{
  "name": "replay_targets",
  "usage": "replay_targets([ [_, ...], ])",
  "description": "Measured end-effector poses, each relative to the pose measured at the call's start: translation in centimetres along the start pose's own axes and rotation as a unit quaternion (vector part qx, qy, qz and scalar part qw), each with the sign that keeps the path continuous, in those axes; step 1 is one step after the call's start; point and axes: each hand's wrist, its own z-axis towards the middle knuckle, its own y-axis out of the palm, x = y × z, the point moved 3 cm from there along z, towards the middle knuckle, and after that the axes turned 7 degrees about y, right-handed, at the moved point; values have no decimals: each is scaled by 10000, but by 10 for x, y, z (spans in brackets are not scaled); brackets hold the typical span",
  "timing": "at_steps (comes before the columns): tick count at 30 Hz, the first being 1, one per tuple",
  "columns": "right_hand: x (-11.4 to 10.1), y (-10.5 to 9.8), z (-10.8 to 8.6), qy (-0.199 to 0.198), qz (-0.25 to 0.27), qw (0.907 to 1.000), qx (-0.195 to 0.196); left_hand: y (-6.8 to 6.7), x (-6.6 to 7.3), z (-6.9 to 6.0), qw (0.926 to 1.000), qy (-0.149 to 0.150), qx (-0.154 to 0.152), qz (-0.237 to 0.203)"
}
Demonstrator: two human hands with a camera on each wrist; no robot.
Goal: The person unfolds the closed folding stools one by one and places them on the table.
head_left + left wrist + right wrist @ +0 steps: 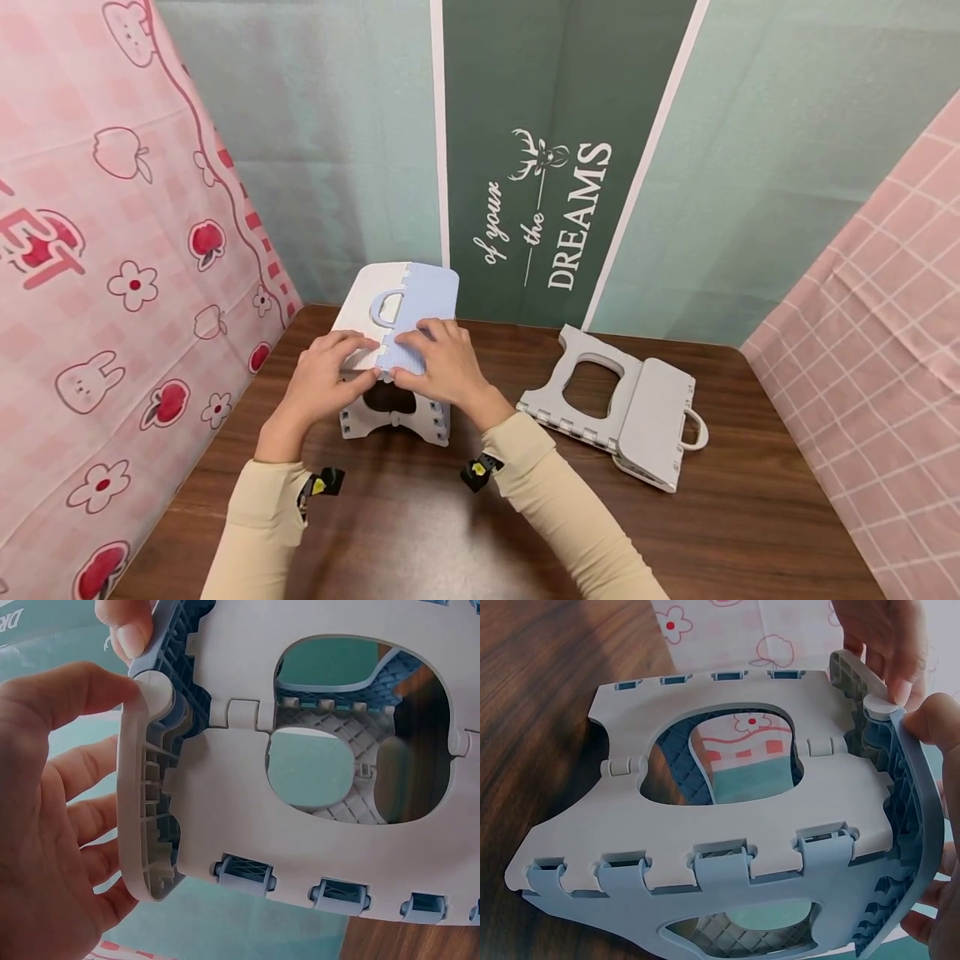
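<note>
A folding step stool (362,294), its top half white and half light blue with a loop handle on the centre seam, stands unfolded on its legs. My left hand (324,377) rests on the white half, thumb at the front edge by the seam. On the blue half (432,292) lies my right hand (444,360), its fingers bent and thumb near the other thumb. In the left wrist view, the left fingers (94,817) reach over the top panel. The right wrist view shows the stool's white end leg panel (727,825) with an oval opening and hinges.
A second stool (660,408), grey-white and folded flat, lies on the dark wooden table (405,533) to the right, its handle pointing right. Fabric backdrops (337,150) rise behind and along both sides. The standing stool is close to the back backdrop.
</note>
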Motion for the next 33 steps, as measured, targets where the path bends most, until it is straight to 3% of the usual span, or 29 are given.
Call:
replay_targets([
  [6, 0, 0, 0, -7, -111, 9999, -9, 0, 0, 0, 10000, 16, -6, 15],
  [10, 0, -2, 0, 41, -155, 9994, -310, -2, 2, 0, 10000, 14, -67, 29],
  [13, 0, -10, 3, 67, -56, 9987, -504, -7, 7, 0, 9999, 108, -24, 39],
  [18, 1, -27, 6, 165, 150, 9986, -473, -14, 16, 3, 9996, 245, 95, 121],
  [25, 2, -28, 0, 107, 55, 9982, -591, -12, 21, -1, 9999, 111, 7, 82],
  [33, 5, -41, -24, 66, 31, 9990, -442, -5, 47, -10, 9949, 726, 587, 381],
])
